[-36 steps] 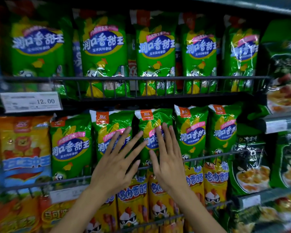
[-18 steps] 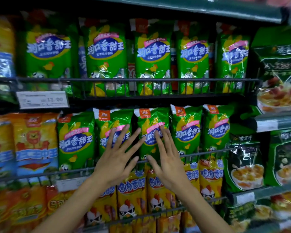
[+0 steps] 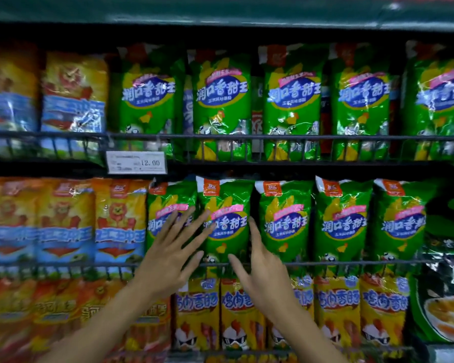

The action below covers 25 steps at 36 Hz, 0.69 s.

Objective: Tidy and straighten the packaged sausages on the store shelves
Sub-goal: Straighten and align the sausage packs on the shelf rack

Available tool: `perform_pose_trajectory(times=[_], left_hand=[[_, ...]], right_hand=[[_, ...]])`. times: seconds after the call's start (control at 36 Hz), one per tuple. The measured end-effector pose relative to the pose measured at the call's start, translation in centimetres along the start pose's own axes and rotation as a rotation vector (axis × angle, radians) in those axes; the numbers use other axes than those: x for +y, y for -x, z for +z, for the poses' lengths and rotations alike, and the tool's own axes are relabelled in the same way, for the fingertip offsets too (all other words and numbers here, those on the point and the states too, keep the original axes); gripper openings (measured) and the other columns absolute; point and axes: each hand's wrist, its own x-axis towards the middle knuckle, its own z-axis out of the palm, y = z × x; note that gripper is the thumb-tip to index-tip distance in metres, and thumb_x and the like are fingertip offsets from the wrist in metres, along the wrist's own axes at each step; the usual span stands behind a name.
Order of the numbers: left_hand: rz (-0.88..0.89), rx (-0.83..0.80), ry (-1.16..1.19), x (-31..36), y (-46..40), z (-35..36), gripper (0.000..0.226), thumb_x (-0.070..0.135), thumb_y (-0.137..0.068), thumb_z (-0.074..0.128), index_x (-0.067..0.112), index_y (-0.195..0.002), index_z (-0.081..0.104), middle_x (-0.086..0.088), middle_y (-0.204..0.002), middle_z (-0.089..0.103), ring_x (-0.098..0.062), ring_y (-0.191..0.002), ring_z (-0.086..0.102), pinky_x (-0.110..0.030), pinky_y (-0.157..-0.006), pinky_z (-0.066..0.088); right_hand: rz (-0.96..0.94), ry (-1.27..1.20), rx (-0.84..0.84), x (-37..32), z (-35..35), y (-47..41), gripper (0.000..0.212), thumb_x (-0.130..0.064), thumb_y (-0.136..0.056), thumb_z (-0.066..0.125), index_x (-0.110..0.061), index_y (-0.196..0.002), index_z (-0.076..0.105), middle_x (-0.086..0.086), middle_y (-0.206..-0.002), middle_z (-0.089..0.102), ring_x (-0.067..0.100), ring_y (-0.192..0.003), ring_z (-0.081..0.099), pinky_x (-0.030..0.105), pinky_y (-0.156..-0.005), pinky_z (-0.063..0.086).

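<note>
Green sausage packs stand upright in a row on the middle shelf. My left hand point(image 3: 172, 254) is spread flat, its fingers lying across the leftmost green pack point(image 3: 168, 205) and the edge of the second green pack point(image 3: 230, 221). My right hand point(image 3: 262, 265) is open with straight fingers, placed along the right side of that second pack, next to the third green pack point(image 3: 283, 221). Neither hand grips anything. The wire rail point(image 3: 351, 263) runs in front of the packs' lower ends.
Another row of green packs point(image 3: 291, 100) fills the upper shelf behind its wire rail point(image 3: 273, 137). Orange-and-blue packs point(image 3: 63, 221) stand at the left. Yellow packs point(image 3: 336, 310) hang below. A price tag point(image 3: 136, 162) reads 12.00. Dark green bags point(image 3: 446, 297) sit at the right.
The view has shifted left and up along the shelves. Both hands have moved left one pack and now frame the second green pack, with fingers still spread.
</note>
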Motion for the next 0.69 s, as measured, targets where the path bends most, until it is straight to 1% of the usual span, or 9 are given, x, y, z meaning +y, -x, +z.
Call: perform_pose_trajectory(times=[0.06,0.17,0.33,0.39,0.5,0.58,0.64,0.67,0.69], left_hand=[[-0.034,-0.013,-0.021,0.2,0.0,0.3,0.058,0.039,-0.107,0.035,0.026,-0.161,0.020,0.002,-0.169,0.011,-0.027,-0.156,0.008,-0.054,-0.123,0.015],[-0.052,-0.022,-0.057,0.2,-0.1,0.3,0.061,0.039,-0.106,0.042,0.027,-0.161,0.018,0.003,-0.170,0.009,-0.025,-0.157,0.008,-0.052,-0.123,0.016],[-0.044,-0.003,-0.048,0.1,0.0,0.5,0.062,0.038,-0.105,0.044,0.025,-0.161,0.019,0.002,-0.170,0.009,-0.026,-0.156,0.008,-0.052,-0.124,0.015],[-0.039,0.004,-0.035,0.1,0.0,0.5,0.063,0.037,-0.105,0.045,0.023,-0.161,0.019,0.002,-0.170,0.010,-0.026,-0.156,0.008,-0.052,-0.124,0.015],[-0.030,-0.014,-0.013,0.0,0.1,0.5,0.062,0.036,-0.106,0.044,0.023,-0.161,0.019,0.003,-0.169,0.010,-0.026,-0.156,0.008,-0.054,-0.124,0.017],[-0.024,-0.033,-0.011,-0.1,0.0,0.3,0.062,0.037,-0.107,0.042,0.025,-0.161,0.015,0.004,-0.170,0.008,-0.026,-0.157,0.005,-0.053,-0.124,0.015],[-0.026,-0.040,0.002,-0.1,0.0,0.1,0.062,0.038,-0.107,0.040,0.026,-0.162,0.013,0.005,-0.170,0.005,-0.026,-0.157,0.003,-0.053,-0.124,0.014],[-0.027,-0.039,0.012,0.0,0.1,0.1,0.062,0.037,-0.107,0.040,0.026,-0.162,0.013,0.005,-0.170,0.005,-0.026,-0.157,0.002,-0.054,-0.124,0.014],[-0.025,-0.035,0.025,0.0,0.0,-0.1,0.062,0.036,-0.107,0.041,0.026,-0.162,0.013,0.005,-0.170,0.005,-0.026,-0.157,0.002,-0.054,-0.124,0.013]], right_hand=[[0.007,0.021,-0.025,-0.2,0.2,-0.5,0.091,-0.063,-0.099,0.038,-0.033,-0.152,-0.029,-0.016,-0.071,0.047,0.007,-0.051,0.048,0.016,-0.046,0.028],[-0.018,0.031,0.077,-0.1,1.1,-1.1,0.087,-0.060,-0.100,0.038,-0.024,-0.159,-0.015,-0.004,-0.093,0.067,0.005,-0.038,0.038,0.013,-0.037,0.023],[0.009,-0.043,0.148,-0.1,2.2,-0.9,0.078,-0.047,-0.105,0.041,-0.028,-0.160,-0.010,0.003,-0.128,0.061,0.004,-0.045,0.041,0.024,-0.040,0.043],[0.020,-0.047,0.117,-0.1,1.9,-0.7,0.076,-0.047,-0.105,0.038,-0.030,-0.159,-0.014,0.002,-0.124,0.062,0.005,-0.047,0.045,0.026,-0.041,0.045],[0.028,-0.031,0.011,0.3,1.0,-0.2,0.078,-0.045,-0.105,0.035,-0.035,-0.155,-0.024,-0.006,-0.095,0.061,0.006,-0.051,0.047,0.023,-0.043,0.042],[0.014,0.002,-0.018,0.3,0.8,-0.3,0.081,-0.050,-0.103,0.033,-0.033,-0.153,-0.029,-0.005,-0.088,0.061,0.005,-0.052,0.048,0.022,-0.043,0.042],[0.024,-0.011,-0.033,0.2,0.8,-0.1,0.084,-0.057,-0.100,0.031,-0.032,-0.152,-0.030,-0.001,-0.109,0.065,0.004,-0.057,0.053,0.017,-0.046,0.040],[0.040,-0.038,-0.036,0.1,0.8,0.1,0.086,-0.060,-0.099,0.031,-0.033,-0.152,-0.031,0.000,-0.132,0.059,0.004,-0.071,0.061,0.018,-0.053,0.046],[0.053,-0.068,-0.022,0.0,0.9,0.3,0.088,-0.062,-0.098,0.034,-0.036,-0.152,-0.030,-0.003,-0.154,0.040,0.006,-0.099,0.065,0.022,-0.068,0.055]])
